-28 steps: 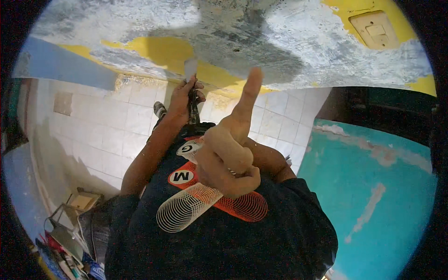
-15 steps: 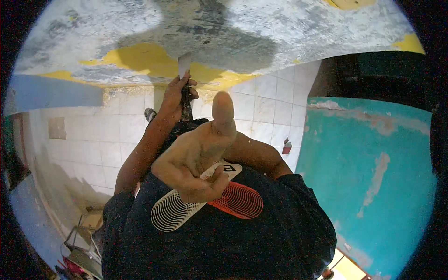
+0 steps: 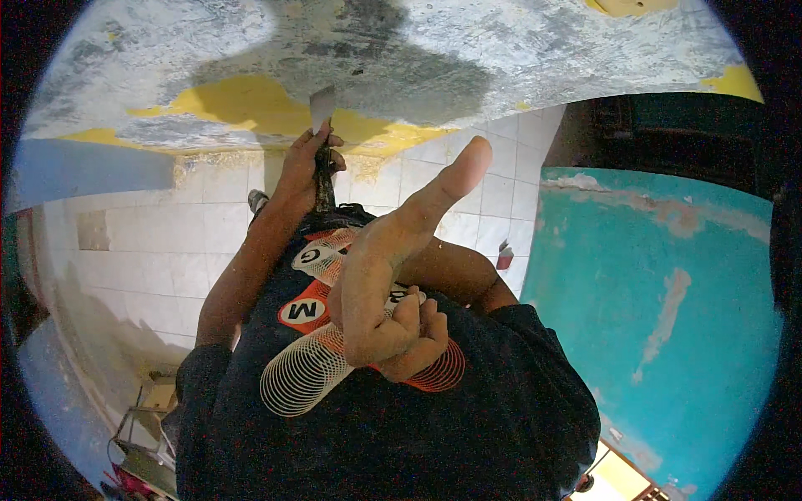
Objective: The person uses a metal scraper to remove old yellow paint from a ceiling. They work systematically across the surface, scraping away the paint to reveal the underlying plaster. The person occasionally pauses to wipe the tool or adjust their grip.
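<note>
My left hand [image 3: 305,167] is closed round the dark handle of a putty knife [image 3: 322,108]. Its flat metal blade points at the wall [image 3: 434,58], over a yellow patch [image 3: 251,96] of bared paint; whether the edge touches, I cannot tell. My right hand [image 3: 376,267] is raised close before my chest, off the wall. One digit stretches out toward the upper right, while the others curl loosely inward. Nothing shows in that hand. Behind it is my dark printed shirt [image 3: 401,426].
White tiles [image 3: 192,275] lie below the wall, with a small red item [image 3: 505,256] on them. At the right stands a turquoise wall [image 3: 626,275] with patched spots. Some clutter, including a box-like thing [image 3: 159,397], sits at the lower left.
My right hand has turned, its outstretched digit swinging to the right and its fingers curling tighter. The putty knife stays by the yellow patch; the whole view has shifted slightly.
</note>
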Motion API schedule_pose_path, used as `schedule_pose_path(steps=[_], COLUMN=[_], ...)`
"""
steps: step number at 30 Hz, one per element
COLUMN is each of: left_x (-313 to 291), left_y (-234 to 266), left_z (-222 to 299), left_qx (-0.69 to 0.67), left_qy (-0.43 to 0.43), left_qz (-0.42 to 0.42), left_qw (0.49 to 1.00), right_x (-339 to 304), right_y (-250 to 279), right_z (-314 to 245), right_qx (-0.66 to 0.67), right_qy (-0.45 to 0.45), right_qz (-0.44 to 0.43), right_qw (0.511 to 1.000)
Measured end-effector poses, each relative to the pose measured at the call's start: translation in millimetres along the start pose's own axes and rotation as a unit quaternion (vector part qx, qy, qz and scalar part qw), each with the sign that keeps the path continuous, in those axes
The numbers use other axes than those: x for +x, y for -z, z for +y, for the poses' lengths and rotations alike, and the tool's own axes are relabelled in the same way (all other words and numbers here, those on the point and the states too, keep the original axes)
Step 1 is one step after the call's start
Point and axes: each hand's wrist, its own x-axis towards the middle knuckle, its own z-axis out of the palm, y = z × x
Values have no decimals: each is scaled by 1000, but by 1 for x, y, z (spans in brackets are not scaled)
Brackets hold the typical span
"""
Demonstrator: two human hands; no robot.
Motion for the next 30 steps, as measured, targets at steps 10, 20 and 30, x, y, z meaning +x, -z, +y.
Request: schedule_pose_path(steps=[10, 20, 30], left_x=[-67, -134, -136], left_y=[-46, -88, -81], left_z=[46, 107, 102], left_qx=[-47, 156, 106], left_qy=[-81, -238, -202], left_qz=[-132, -261, -287], left_qw=[987, 922, 930], right_x=[4, 13, 12], right_y=[3, 17, 39], right_z=[2, -3, -25], right_qx=[24, 50, 54], right_qy=[-19, -57, -68], right_qz=[8, 16, 33], right_qw=[999, 997, 996])
